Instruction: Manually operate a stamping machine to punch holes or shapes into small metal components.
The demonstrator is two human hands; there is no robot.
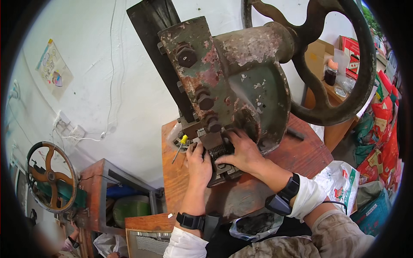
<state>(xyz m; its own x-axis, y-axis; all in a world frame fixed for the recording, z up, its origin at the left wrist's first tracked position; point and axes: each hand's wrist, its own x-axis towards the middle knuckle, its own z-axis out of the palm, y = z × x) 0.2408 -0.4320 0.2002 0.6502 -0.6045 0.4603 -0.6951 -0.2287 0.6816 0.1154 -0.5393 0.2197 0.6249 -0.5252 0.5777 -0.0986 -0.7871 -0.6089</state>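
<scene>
Head view, clock directions from frame centre. Metal tooling (221, 174) sits just past centre toward 6 o'clock, low in a hand press (206, 77) with chipped green paint. Dark ridged piece (218, 151) on the tooling, under the press head, between the two hands.

Left hand (200, 165) at 6 o'clock, close in: fingers curled, against the tooling's left side; can't tell whether it grips anything. Right hand (245, 152) at 4 to 5 o'clock, near: thumb and forefinger spread apart, thumb pointing at the ridged piece, other fingertips hidden by the machine; grip can't be told. Wrist devices on both arms, one on the left wrist (190, 221), one on the right (287, 195).

Yellow-handled tool (184, 139) at 8 o'clock, just beside the left hand, tilted, shaft down. Red-brown wooden table (180, 185) under the press. Dark bar (295, 133) on it at 3 o'clock. Spoked handwheel (316, 88) at 2 o'clock. Bag with dark contents (256, 225) at 5 o'clock. White printed bag (340, 180) at 4 o'clock. Second handwheel (50, 175) at 8 o'clock, well apart; a co-worker's hand (74, 230) below it. Drawing (55, 66) on the wall at 10 o'clock.
</scene>
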